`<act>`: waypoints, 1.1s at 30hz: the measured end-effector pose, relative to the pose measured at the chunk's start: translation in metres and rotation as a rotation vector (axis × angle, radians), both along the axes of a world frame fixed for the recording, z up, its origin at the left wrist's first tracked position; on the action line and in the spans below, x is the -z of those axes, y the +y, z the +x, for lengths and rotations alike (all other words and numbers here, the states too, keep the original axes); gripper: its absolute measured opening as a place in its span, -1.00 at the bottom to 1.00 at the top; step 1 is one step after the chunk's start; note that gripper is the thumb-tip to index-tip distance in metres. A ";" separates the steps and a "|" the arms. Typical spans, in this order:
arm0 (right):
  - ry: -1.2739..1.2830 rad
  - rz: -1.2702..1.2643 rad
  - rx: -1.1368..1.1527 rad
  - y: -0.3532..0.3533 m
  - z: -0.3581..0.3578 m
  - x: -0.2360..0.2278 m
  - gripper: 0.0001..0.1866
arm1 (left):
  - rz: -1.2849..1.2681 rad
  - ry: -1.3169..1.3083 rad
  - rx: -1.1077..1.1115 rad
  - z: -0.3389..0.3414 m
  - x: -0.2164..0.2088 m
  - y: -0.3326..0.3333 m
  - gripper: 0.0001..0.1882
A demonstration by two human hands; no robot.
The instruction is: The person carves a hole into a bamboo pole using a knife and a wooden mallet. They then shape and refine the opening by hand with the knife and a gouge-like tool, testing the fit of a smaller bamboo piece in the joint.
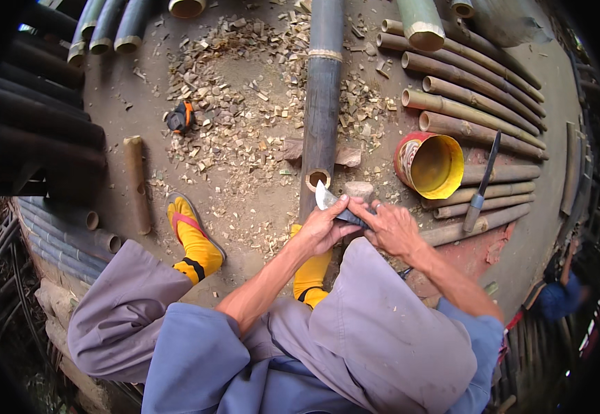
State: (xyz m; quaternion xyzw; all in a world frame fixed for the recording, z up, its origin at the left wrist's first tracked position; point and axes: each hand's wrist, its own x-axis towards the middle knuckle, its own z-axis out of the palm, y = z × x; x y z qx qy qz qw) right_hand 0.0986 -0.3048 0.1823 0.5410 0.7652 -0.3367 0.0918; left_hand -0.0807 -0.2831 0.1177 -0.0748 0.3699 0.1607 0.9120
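Both of my hands come together in front of my raised right knee, around a short pointed blade [325, 196] with a bright metal tip and a dark rear part. My left hand [319, 226] grips it, with the thumb and index finger along it. My right hand [391, 228] closes on its dark rear part from the right, a ring on one finger. The blade's tip is just before the cut open end of a thick dark bamboo pole [322, 103]. This pole runs away from me and rests across a reddish block [347, 155]. A rounded stone [359, 190] sits behind my fingers.
Wood chips [245, 124] cover the ground. At the right are a yellow-lined can [437, 165], a long knife [485, 178] and several bamboo poles [472, 105]. Leftward lie an orange-black tape measure [180, 117] and a short bamboo piece [136, 185].
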 end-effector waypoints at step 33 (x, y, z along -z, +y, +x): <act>-0.042 -0.085 0.116 0.038 -0.016 0.002 -0.48 | 0.009 0.269 0.155 0.011 -0.015 0.039 -0.66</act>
